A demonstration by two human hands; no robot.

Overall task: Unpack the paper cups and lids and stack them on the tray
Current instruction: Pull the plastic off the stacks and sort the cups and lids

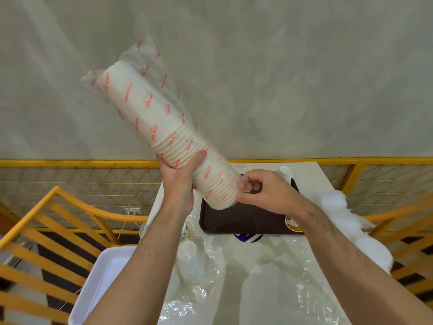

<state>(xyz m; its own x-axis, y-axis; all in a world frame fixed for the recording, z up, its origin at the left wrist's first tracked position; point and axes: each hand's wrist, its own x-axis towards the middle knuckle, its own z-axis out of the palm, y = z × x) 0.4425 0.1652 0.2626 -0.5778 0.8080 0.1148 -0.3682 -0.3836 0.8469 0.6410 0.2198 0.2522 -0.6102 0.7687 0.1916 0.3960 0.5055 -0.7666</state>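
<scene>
cup sleeve: long white paper cup stack in clear red-printed plastic wrap [164, 127], tilted in air above dark brown tray [236, 221] at table far edge
my left hand [180, 181]: grip wrapped around stack middle
my right hand [262, 191]: grip pinching wrap at stack's lower end

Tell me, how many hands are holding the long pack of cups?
2. The left hand wraps around the middle of the pack of cups. The right hand pinches its lower end, just above the brown tray.
</scene>
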